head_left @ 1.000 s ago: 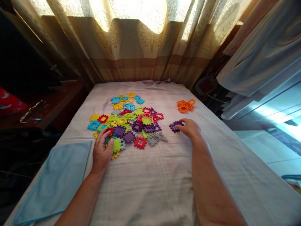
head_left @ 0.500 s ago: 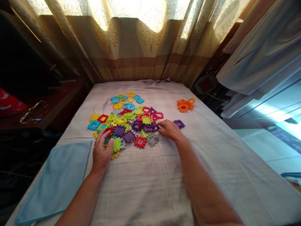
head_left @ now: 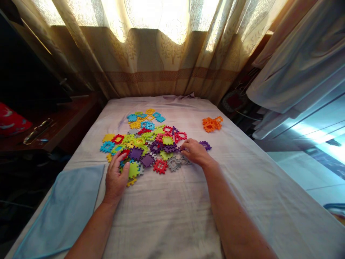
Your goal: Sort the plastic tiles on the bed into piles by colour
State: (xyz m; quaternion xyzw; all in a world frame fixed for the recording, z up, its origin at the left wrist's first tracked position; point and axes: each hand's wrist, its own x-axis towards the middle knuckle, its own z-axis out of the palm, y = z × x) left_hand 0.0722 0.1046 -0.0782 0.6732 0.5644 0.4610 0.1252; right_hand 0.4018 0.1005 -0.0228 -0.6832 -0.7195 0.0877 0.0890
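A heap of colourful plastic interlocking tiles (head_left: 136, 153) with notched edges lies on the bed sheet, some solid and some with window cut-outs. My left hand (head_left: 116, 176) rests at the heap's near left edge, fingers apart, beside a lime green tile (head_left: 133, 170) and a red tile (head_left: 125, 153). At the right edge, my right hand (head_left: 196, 151) has its fingers bent together on a purple tile (head_left: 182, 148), whose far part they hide. Grey tiles (head_left: 174, 164) lie just below that hand. Beyond its knuckles sits a separate purple tile (head_left: 205, 145).
Orange tiles (head_left: 212, 124) form a small pile at the right. Blue and yellow tiles (head_left: 141, 117) lie behind the heap. A folded light blue cloth (head_left: 64, 205) is at the left. Curtains (head_left: 151, 61) hang behind the bed, and a wooden cabinet (head_left: 51, 138) stands left.
My right hand has shifted slightly right from the purple tiles, and a grey tile now shows beneath it. My left hand stays in place. The view has tilted slightly upward.
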